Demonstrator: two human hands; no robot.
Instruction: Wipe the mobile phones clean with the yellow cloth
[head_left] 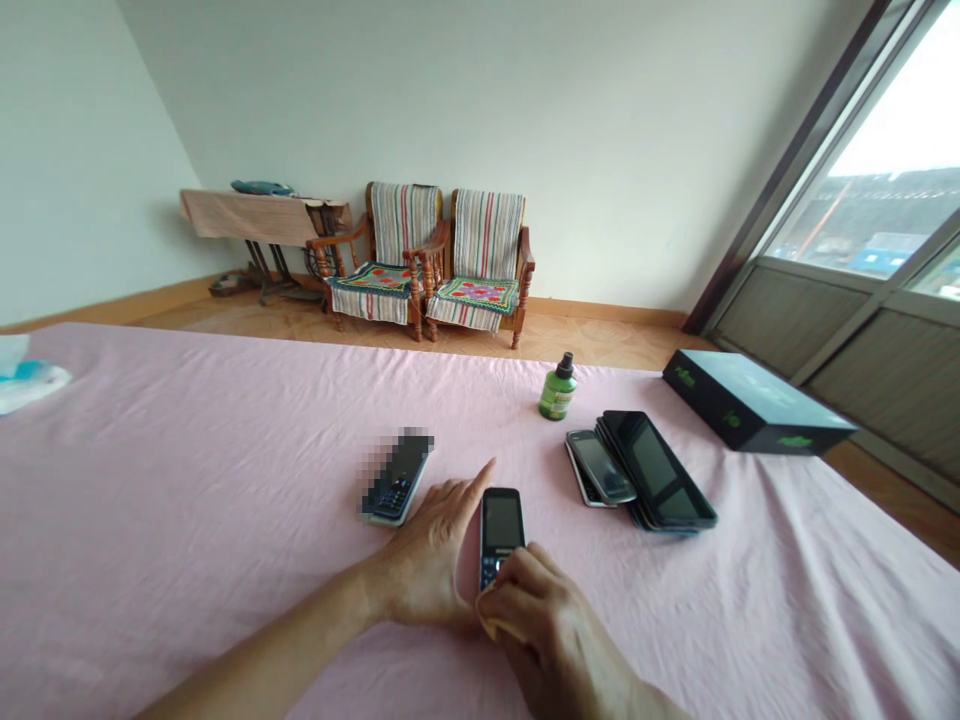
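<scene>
A black keypad phone (501, 530) lies on the pink cloth of the table (187, 480). My left hand (431, 545) rests flat beside its left edge, fingers stretched out, index finger along the phone. My right hand (544, 625) is curled over the phone's lower end, fingers pressed together on a small yellowish thing I cannot make out. A second keypad phone (397, 480) lies just left of my left hand, its top blurred.
To the right lie a stack of dark smartphones (656, 470) and a smaller phone (600, 468). A green bottle (558, 390) stands behind them. A black box (754, 402) sits at the table's right edge. Two wooden armchairs (427, 265) stand by the far wall.
</scene>
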